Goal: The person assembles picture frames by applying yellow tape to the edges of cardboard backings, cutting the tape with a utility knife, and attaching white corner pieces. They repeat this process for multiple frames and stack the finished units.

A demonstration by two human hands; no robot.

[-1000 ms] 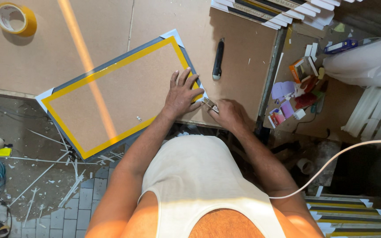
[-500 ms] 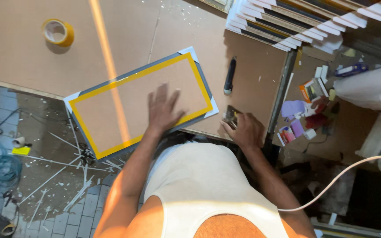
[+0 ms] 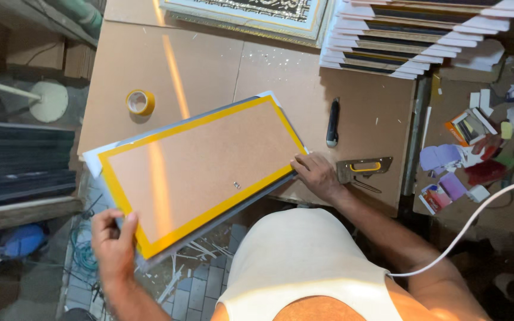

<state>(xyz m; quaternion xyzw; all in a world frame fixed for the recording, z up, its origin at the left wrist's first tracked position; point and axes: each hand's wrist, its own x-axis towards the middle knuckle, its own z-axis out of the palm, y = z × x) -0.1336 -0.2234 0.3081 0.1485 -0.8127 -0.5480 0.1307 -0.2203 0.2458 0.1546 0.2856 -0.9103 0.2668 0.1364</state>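
A person's left hand (image 3: 113, 241) pinches the near corner of a yellow-taped frame back (image 3: 200, 169) overhanging the brown worktable (image 3: 209, 56); right hand (image 3: 315, 173), fingers seemingly pressed together, steadies its far corner. Any slip could drop it floorward

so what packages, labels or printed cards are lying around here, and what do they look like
Small box: right bench, rectangular, orange edge, pale striped face.
Small card: right bench near the front edge, rectangular, white with red and blue patches.
Paper scraps: between them, loose, purple, pink and red.
No screens or signs in view.
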